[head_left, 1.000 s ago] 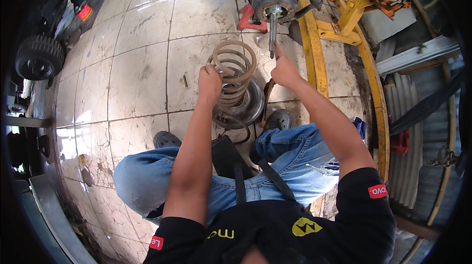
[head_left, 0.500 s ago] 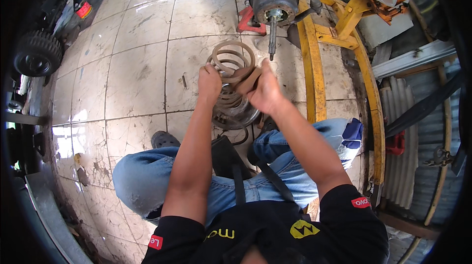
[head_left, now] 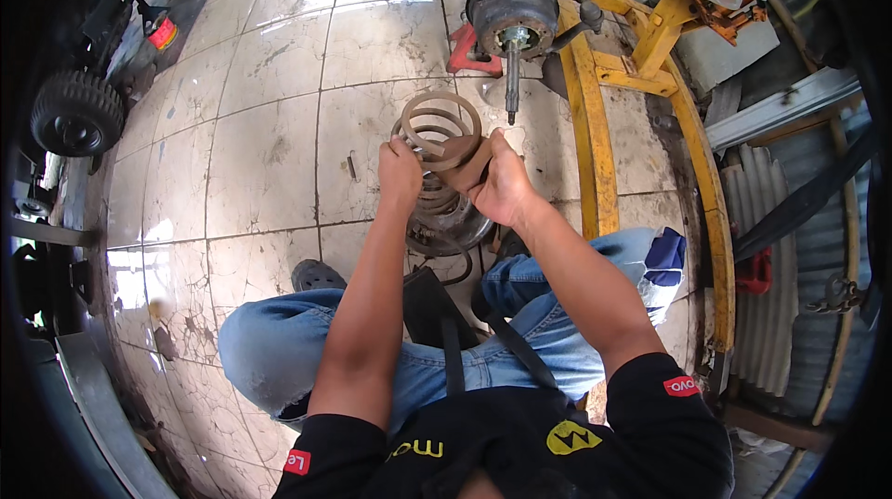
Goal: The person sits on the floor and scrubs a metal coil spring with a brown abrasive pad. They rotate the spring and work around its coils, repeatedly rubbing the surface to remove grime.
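Observation:
A brown coil spring (head_left: 442, 96) stands in front of me, its top loops tilted toward me. My left hand (head_left: 400, 170) is closed around its left side. In my right hand (head_left: 507, 185) is a brown sandpaper-like sheet (head_left: 474, 171), pinched between thumb and fingers and pressed against the spring's right side. Part of the sheet passes inside the coil, and my fingertips are partly hidden behind it. Under the spring's lower turns sits a round, dull metal part (head_left: 457, 235), partly covered by my hands and forearms.
Beyond the spring, a hub with a protruding shaft (head_left: 512, 81) hangs near a red stand (head_left: 471, 55). A yellow metal frame (head_left: 587, 118) runs along my right. A wheel (head_left: 77, 112) is at the far left, and a small rod (head_left: 352, 166) lies on the tiles.
My right hand and the sheet, blurred before, now look sharper and have shifted slightly along the spring. My left hand keeps its grip. The whole view has tipped a little.

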A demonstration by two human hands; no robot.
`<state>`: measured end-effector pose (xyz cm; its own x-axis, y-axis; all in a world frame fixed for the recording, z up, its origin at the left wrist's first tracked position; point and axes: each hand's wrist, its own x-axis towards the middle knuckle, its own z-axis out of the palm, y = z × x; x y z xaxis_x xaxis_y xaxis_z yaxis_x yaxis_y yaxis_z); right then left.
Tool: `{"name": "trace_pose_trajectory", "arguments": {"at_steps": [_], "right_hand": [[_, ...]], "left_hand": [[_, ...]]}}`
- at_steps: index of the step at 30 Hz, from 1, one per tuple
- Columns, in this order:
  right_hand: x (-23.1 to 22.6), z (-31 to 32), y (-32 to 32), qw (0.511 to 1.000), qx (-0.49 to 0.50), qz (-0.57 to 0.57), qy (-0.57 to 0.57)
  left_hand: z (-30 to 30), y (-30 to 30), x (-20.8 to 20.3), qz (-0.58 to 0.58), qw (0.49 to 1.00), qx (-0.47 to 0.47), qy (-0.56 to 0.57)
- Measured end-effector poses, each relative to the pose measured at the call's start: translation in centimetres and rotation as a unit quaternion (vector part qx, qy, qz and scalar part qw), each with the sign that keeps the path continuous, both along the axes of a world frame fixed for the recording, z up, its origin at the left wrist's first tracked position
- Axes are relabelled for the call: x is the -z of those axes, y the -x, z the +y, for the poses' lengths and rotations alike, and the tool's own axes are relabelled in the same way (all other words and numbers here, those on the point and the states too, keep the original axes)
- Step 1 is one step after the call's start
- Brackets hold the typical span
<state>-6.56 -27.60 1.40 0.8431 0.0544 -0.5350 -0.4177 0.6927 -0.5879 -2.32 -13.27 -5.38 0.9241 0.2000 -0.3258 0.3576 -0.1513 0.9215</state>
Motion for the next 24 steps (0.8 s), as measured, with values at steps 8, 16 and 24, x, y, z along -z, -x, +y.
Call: {"name": "trace_pose_trajectory", "arguments": {"at_steps": [8, 16, 24], "right_hand": [[0.3, -1.9, -2.0, 0.999, 0.027, -0.022, 0.025], [0.4, -1.4, -2.5, 0.999, -0.006, -0.004, 0.052], [-0.4, -2.3, -2.6, 0.998, 0.006, -0.024, 0.064]], "left_hand": [[0.4, 1.4, -1.2, 0.092, 0.990, 0.051, 0.092], [3.8, -2.0, -1.6, 0.129, 0.981, 0.098, 0.110], [3.0, -0.9, -1.9, 0.141, 0.975, 0.090, 0.148]]}}
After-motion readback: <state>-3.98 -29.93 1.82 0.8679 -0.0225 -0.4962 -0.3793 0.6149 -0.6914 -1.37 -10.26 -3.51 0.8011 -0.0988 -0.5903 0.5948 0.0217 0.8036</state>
